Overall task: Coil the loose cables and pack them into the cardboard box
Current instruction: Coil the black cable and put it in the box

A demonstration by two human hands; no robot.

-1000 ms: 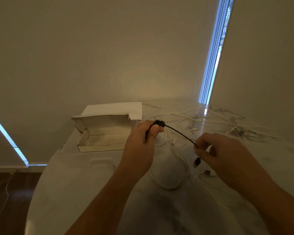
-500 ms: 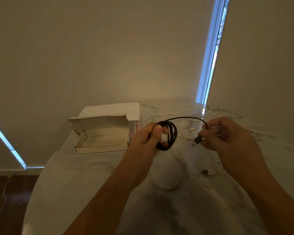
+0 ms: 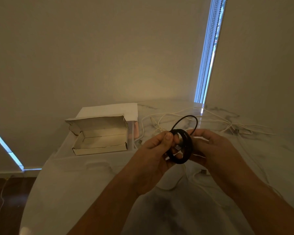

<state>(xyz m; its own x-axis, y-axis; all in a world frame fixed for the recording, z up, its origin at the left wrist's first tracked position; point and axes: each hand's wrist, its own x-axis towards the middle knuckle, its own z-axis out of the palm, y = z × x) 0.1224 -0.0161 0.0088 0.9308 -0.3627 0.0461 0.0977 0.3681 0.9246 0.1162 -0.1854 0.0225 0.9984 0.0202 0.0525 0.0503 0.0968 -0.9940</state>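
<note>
Both hands hold the coiled black cable (image 3: pixel 181 148) right of the box (image 3: pixel 98 138): left hand (image 3: pixel 157 150) pinches it, right hand (image 3: pixel 209 146) seemingly curled round it.

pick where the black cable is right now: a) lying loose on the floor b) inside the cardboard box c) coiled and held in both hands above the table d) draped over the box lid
c: the black cable is a coil gripped between the left hand and right hand, while the cardboard box holds no cable.
</note>
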